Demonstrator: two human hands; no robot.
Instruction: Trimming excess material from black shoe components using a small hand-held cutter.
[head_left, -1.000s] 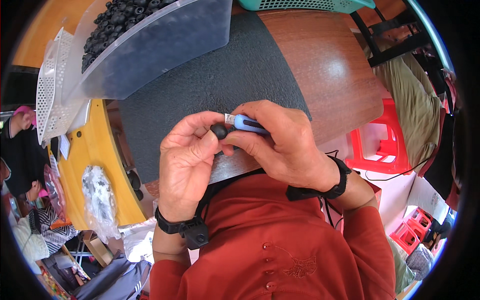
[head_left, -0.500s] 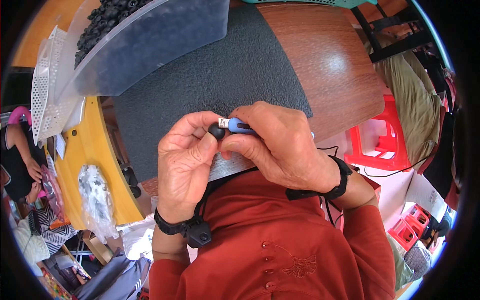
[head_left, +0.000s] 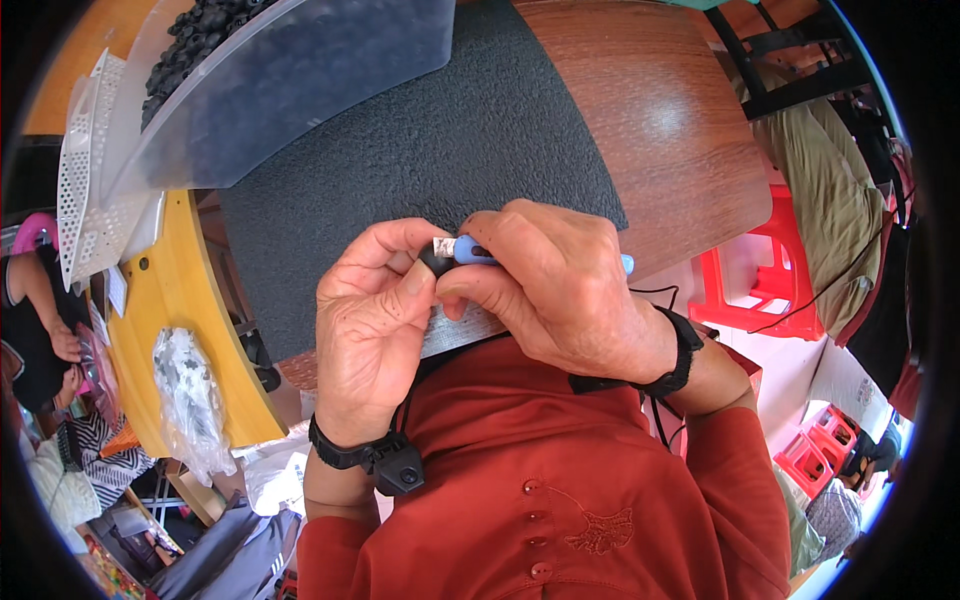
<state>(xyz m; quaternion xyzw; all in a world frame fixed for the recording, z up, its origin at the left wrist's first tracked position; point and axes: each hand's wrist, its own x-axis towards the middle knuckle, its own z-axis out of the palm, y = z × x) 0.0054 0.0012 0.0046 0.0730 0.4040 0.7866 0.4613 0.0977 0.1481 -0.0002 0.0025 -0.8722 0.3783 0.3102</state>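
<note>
The small black part (head_left: 436, 258) sits pinched in my left hand (head_left: 375, 330) over the dark mat (head_left: 420, 150), my right hand (head_left: 560, 290) clamped on the blue-handled tool (head_left: 470, 250) pressing in, apparently mid-fitting, needing steady alignment.

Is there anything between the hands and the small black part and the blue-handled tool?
Nothing visible. The left hand pinches the small black part, and the right hand grips the blue-handled tool against it.
</note>
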